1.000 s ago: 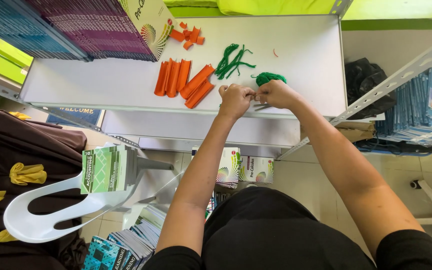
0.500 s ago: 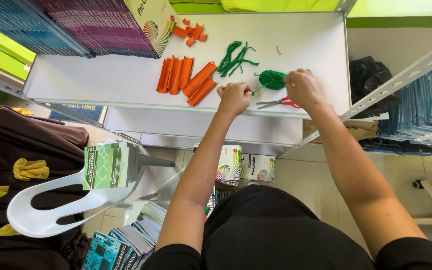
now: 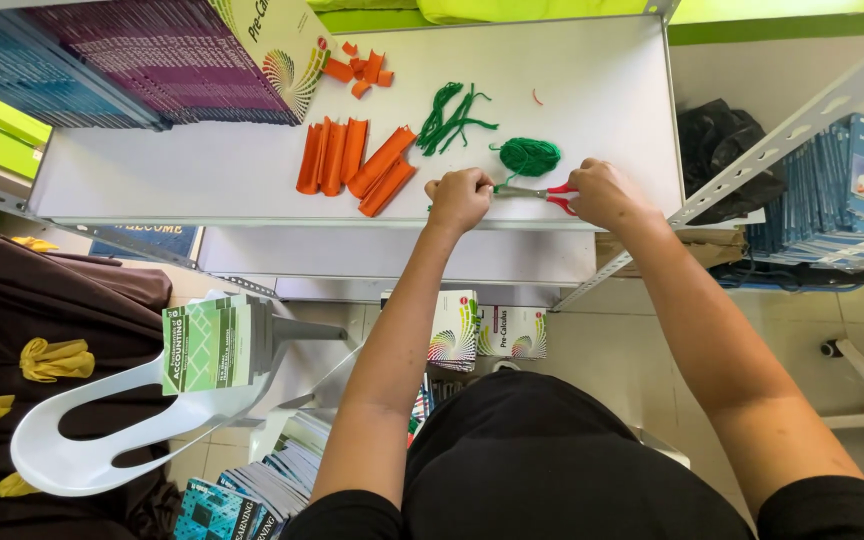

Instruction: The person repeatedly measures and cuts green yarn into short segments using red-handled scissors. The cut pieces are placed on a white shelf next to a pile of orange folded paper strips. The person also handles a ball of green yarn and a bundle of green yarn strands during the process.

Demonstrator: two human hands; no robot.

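White shelf [image 3: 202, 180] front edge: my right hand [image 3: 604, 194] grips red-handled scissors [image 3: 537, 192]; my left hand [image 3: 459, 198] is fisted beside green yarn [image 3: 528, 156].

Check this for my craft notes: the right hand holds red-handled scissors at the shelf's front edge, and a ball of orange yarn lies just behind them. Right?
Not quite: the ball of yarn is green, not orange; the head view shows it. The orange things are the folded paper pieces further left. The rest stands: the right hand holds the red-handled scissors at the front edge of the shelf.
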